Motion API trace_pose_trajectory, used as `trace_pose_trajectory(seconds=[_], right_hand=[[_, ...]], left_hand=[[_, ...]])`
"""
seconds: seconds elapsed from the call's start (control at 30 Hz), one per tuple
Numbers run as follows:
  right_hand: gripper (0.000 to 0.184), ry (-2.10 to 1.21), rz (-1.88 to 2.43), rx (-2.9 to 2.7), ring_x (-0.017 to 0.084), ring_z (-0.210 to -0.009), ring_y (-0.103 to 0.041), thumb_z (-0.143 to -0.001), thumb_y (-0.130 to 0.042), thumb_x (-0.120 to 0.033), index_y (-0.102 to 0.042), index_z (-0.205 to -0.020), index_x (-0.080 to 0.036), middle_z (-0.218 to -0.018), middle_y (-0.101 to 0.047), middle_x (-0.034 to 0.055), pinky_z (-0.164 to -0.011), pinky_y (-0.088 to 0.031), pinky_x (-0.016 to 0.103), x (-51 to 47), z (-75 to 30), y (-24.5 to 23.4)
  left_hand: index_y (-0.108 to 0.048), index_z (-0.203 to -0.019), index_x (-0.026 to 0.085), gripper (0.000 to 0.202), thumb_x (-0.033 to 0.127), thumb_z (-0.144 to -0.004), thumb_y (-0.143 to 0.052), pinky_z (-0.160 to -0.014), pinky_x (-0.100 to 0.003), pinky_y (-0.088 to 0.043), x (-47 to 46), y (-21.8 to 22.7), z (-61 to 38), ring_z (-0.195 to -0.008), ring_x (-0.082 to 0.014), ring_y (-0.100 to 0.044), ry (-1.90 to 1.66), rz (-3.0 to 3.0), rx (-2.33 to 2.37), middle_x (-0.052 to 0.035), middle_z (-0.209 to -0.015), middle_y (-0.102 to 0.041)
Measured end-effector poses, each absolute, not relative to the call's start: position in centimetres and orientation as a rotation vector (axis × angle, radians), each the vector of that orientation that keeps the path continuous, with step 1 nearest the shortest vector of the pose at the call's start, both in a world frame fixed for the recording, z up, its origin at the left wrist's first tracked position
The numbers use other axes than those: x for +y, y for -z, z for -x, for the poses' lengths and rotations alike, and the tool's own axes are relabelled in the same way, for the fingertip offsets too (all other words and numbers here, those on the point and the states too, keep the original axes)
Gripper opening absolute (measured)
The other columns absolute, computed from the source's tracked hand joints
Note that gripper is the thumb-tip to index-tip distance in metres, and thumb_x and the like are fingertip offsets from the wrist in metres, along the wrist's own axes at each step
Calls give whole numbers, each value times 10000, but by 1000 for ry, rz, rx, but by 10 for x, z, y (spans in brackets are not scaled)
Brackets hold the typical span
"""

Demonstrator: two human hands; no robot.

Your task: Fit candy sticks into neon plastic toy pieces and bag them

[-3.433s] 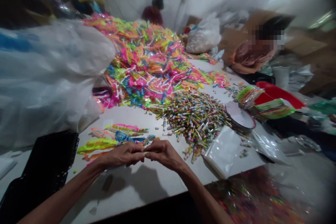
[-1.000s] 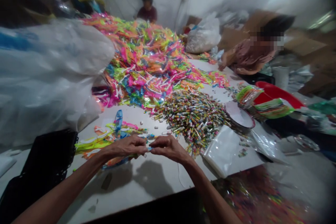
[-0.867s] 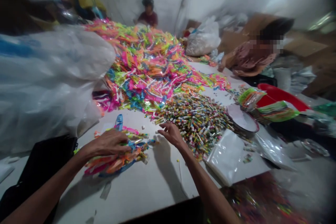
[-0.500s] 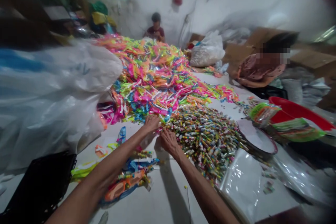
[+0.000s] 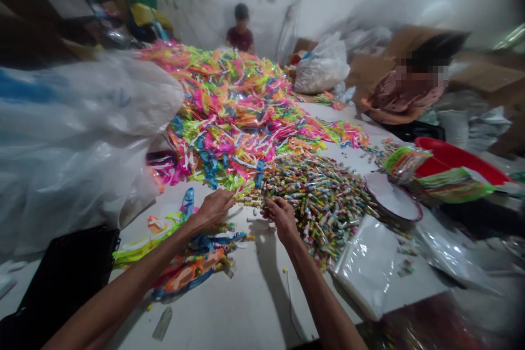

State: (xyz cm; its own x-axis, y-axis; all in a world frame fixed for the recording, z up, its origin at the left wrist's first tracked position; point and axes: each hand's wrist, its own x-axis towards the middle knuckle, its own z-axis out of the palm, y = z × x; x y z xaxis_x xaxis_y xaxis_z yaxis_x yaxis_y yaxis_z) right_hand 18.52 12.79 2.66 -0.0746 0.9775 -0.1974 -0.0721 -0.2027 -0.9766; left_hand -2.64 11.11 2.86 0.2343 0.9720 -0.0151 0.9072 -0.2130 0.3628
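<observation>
My left hand [image 5: 216, 206] is closed at the near edge of a heap of bright plastic pieces [image 5: 246, 115]. A thin yellow-green plastic piece [image 5: 246, 188] runs from its fingertips. To its right, my right hand [image 5: 282, 217] has its fingers pinched together beside a pile of small, colourful wrapped tubes [image 5: 324, 202]. What it pinches is too small to make out. Left of my hands, several blue, orange and yellow-green plastic pieces [image 5: 197, 270] with tubes lie on the white table [image 5: 246, 306].
Large clear plastic sacks [image 5: 82, 136] bulge on the left above a black crate [image 5: 69, 268]. At right are a round tray [image 5: 391, 197], clear plastic bags [image 5: 367, 265] and a red basin [image 5: 459, 158]. One person sits at the far end, another at the right.
My hands have drawn apart and back from the heap, the left to the left, the right to the right. The yellow-green piece now shows between them. The view has tilted slightly down.
</observation>
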Motion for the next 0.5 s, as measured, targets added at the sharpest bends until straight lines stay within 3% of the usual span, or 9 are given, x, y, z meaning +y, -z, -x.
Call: trace_pose_trajectory(seconds=[0.07,0.23,0.3,0.37,0.5], right_hand=[[349,-1573,1190,-906,124,-497,-559,-576,-702,-458,-516,-691,-186,-603,-560,-29,-466,-419,234,127,-179,-33],[238,-1601,1129,-1062,86,-438,-519,-611,-705,-349,-571,-661,-160,-545,-547,-41,-442,-381,207,104,-166,-48],[181,-1606,1091,-1130,76,-444,-500,-624,-694,-290,-575,-635,-154,-546,-550,-41,-451,-376,201,90,-164,-55],[152,-1663,1025,-1177,74,-474,-492,-644,-677,-269,-576,-631,-156,-574,-571,-32,-470,-386,200,78,-164,-61],[176,-1794,1001,-1165,89,-512,-528,-658,-690,-305,-617,-718,-157,-624,-618,-13,-508,-427,217,64,-173,-68]], left_hand=[[-581,-935,187,268,241,-886,-323,-764,-307,-407,88,-34,21,-857,-212,-569,-297,-2227,1759,-77,-883,-619],[-513,-1166,214,340,223,-838,-424,-852,-368,-387,48,-43,1,-961,-239,-549,-512,-2066,1644,-93,-1034,-610],[-547,-1088,185,311,349,-843,-449,-757,-325,-432,41,-47,-6,-866,-211,-573,-573,-1770,1382,-86,-989,-616],[-585,-909,148,348,459,-834,-448,-609,-273,-434,39,-51,-11,-654,-155,-557,-569,-1444,1111,-51,-795,-612],[-561,-772,145,329,469,-731,-604,-490,-225,-384,36,-53,-17,-505,-97,-480,-715,-1106,1063,27,-609,-514]])
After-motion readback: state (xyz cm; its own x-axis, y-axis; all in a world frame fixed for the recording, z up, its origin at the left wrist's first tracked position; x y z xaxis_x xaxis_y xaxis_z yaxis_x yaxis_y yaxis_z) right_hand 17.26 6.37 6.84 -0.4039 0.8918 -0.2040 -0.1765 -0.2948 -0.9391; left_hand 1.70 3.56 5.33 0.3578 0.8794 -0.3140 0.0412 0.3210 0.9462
